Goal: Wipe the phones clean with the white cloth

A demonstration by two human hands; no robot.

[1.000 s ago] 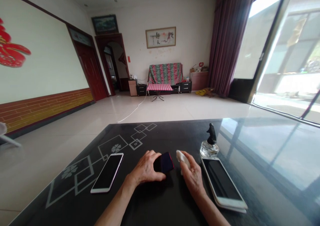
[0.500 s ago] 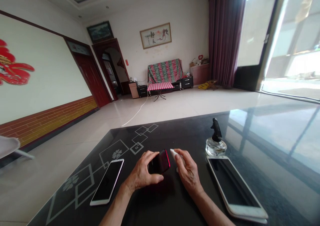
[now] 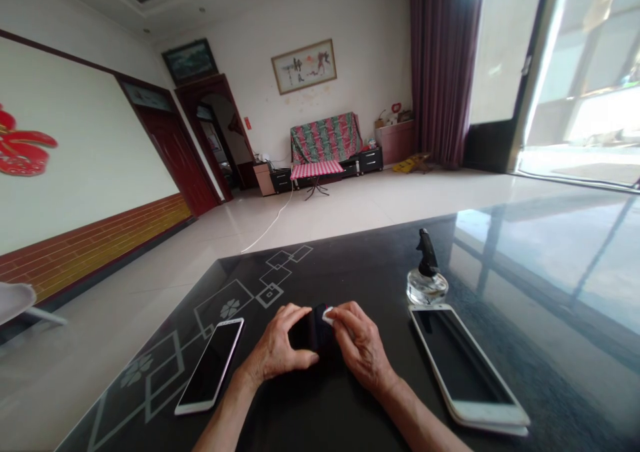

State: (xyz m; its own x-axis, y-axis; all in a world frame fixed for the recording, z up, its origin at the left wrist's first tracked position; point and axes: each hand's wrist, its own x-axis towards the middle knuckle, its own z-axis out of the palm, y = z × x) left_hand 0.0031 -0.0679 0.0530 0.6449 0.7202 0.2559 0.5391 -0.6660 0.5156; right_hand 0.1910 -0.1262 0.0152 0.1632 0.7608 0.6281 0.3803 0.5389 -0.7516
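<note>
My left hand (image 3: 275,347) grips a dark phone (image 3: 304,332) by its edges, thumb on the near side and fingers on the far side. The phone is tilted above the black tabletop, its screen dark. A small white wad, tissue or cloth (image 3: 327,316), is pinched between the fingertips of my right hand (image 3: 361,342). It meets the right end of the phone, where a bit of red edge shows. To the left lies a white-framed phone (image 3: 210,365). A larger white phone or tablet (image 3: 465,359) rests at the right, seemingly on another flat white thing.
Behind the large white device stands a clear glass spray bottle (image 3: 427,282) with a black trigger head. The glossy black table (image 3: 350,259) carries grey square and flower patterns. Across the tiled floor is a small table with a checked cloth (image 3: 316,170). A pale chair (image 3: 17,302) is far left.
My right hand has moved left, bringing the white wad against the phone's right end. The phone has turned, so less red edge shows. The whole view has shifted slightly.
</note>
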